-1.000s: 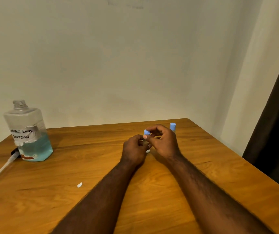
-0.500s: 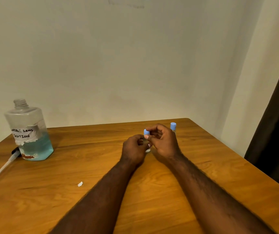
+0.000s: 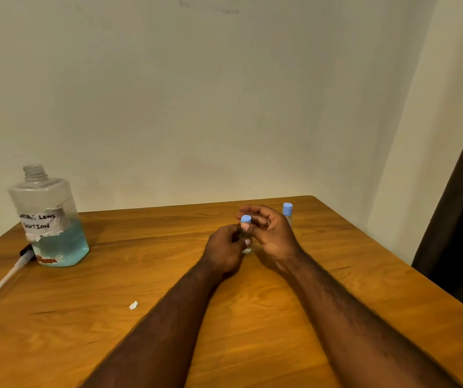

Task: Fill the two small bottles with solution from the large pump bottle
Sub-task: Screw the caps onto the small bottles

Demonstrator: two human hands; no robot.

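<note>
A small clear bottle (image 3: 246,249) stands on the wooden table (image 3: 168,275) between my hands. My left hand (image 3: 224,249) grips its body, which is mostly hidden. My right hand (image 3: 269,233) pinches its blue cap (image 3: 246,219) with thumb and fingers. A second small bottle with a blue cap (image 3: 287,210) stands just behind my right hand. The large clear bottle (image 3: 48,217) labelled contact lens solution stands far left, its neck bare, with blue liquid in its lower part.
The pump head with its white tube (image 3: 3,281) lies on the table left of the large bottle. A small white scrap (image 3: 133,305) lies near my left forearm. The wall is close behind; a dark curtain (image 3: 460,219) hangs at right.
Both hands stay on the small bottle; the right fingers have shifted slightly around the cap. Nothing else has moved.
</note>
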